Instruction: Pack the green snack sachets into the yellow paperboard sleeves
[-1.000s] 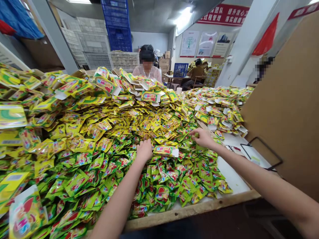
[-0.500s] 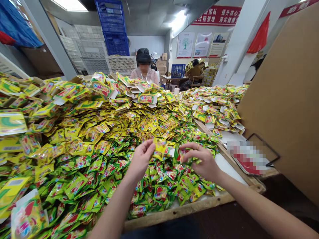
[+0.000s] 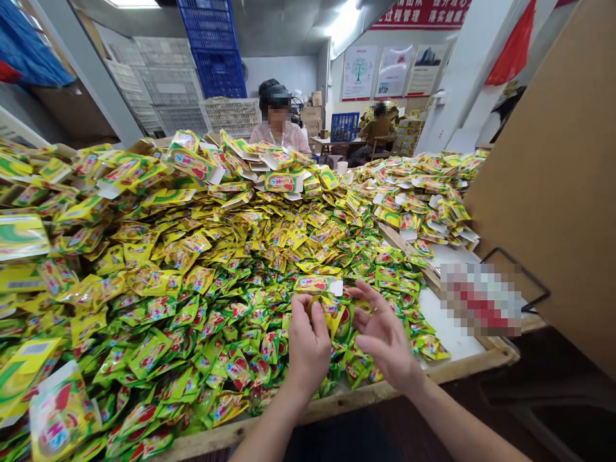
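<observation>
My left hand is closed on a yellow candy sachet, pinched between thumb and fingers. A green sachet shows right beside it, partly overlapped; whether the same hand grips it too is hard to tell. To the right, my right hand has its fingers spread and curved, facing the sachets, with nothing visible in it. Just beyond my left hand, a small yellow carton with a white flap lies on the heap. Green watermelon sachets spread below my hands, with yellow sachets farther back.
Open cartons are piled along the back and left, more cartons at right behind a wooden strip. A wooden rim edges the table. A blurred-out packet and a cardboard sheet stand right. A person sits opposite.
My left hand has moved right and closer with the yellow sachet. My right hand, earlier holding a green sachet, has spread its fingers. The sachets are now together by my left hand.
</observation>
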Tool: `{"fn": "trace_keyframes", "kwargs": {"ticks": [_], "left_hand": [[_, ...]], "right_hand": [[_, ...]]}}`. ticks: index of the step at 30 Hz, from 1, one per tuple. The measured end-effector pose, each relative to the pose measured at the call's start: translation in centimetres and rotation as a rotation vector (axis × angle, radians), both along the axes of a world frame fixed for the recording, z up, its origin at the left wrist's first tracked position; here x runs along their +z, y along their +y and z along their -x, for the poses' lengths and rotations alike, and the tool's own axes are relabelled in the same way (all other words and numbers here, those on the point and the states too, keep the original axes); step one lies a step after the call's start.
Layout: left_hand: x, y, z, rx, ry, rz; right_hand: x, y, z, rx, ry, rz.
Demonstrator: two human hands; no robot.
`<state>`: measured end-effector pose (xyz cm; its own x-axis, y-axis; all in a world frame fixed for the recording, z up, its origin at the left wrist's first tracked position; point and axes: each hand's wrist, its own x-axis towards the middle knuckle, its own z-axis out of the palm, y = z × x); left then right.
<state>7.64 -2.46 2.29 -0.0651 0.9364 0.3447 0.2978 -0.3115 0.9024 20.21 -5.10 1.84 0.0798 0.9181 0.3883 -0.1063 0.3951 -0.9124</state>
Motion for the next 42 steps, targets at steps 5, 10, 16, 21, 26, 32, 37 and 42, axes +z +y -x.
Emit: {"fn": "trace_keyframes", "kwargs": {"ticks": [5, 10, 16, 21, 26, 32, 37, 42], "left_hand": [[-2.0, -1.2, -0.7, 0.017, 0.137, -0.117], [-0.6, 1.8, 0.6, -0.327, 0.530, -0.115], [0.3, 9.6, 1.7, -0.336, 0.988, 0.034], [-0.1, 10.6, 1.3, -0.281, 1.038, 0.042], [1.5, 8.3, 2.7, -0.120, 0.873, -0.200], [0.7, 4.4, 3.4, -0.046, 0.744, -0.354], [-0.3, 3.4, 3.5, 0.023, 0.694, -0.441], [-1.1, 3.2, 3.9, 0.052, 0.740, -0.500]], "right_hand": [[-1.3, -1.4, 2.4, 0.066, 0.271, 0.451], [-2.0, -1.1, 0.2, -0.197, 0.238, 0.492], [-1.3, -1.5, -3.0, -0.362, 0.183, 0.440], [-1.6, -1.7, -2.9, -0.320, 0.077, 0.425], [-1.1, -1.0, -4.0, -0.496, -0.111, 0.327], [3.1, 0.8, -1.9, -0.487, -0.301, -0.037], [5.6, 2.3, -1.2, -0.302, -0.715, -0.200], [6.5, 3.0, -2.1, 0.011, -0.868, -0.005]]}}
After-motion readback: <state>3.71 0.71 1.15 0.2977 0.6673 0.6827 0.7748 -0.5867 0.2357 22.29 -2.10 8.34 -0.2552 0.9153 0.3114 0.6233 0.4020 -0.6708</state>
